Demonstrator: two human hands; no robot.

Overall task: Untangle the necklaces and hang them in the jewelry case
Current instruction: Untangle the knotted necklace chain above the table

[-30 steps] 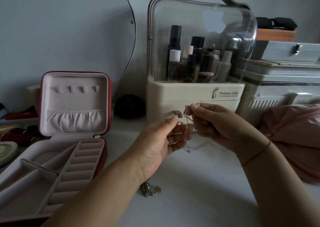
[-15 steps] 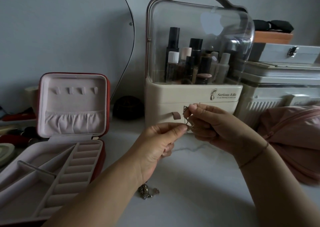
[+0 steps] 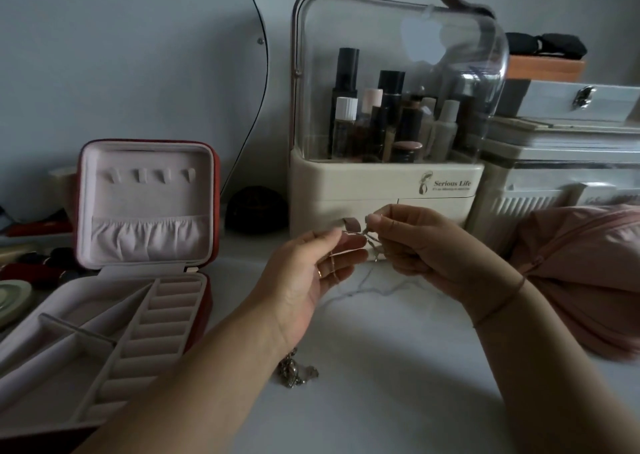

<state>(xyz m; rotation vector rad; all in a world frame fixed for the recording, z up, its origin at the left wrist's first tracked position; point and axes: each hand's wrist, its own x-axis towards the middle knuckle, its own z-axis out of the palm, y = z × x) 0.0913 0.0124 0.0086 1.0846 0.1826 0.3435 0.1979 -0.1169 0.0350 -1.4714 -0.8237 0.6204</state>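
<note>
Chain tangle [image 3: 367, 238] is pinched by left hand [image 3: 311, 273] and right hand [image 3: 420, 245], close together above counter [image 3: 398, 377]; gentle slack-giving pulls should beat tugging knots tighter.

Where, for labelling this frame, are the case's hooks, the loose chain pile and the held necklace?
Hooks [image 3: 137, 175]: head view, second hook from left.
Chain pile [image 3: 294, 372]: head view, heap's middle.
Held necklace [image 3: 371, 242]: head view, hanging strand.

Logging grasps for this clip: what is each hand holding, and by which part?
A thin tangled necklace chain. The left hand and right hand each pinch it between thumb and fingertips, either side of a short stretch spanning the gap between them.
</note>
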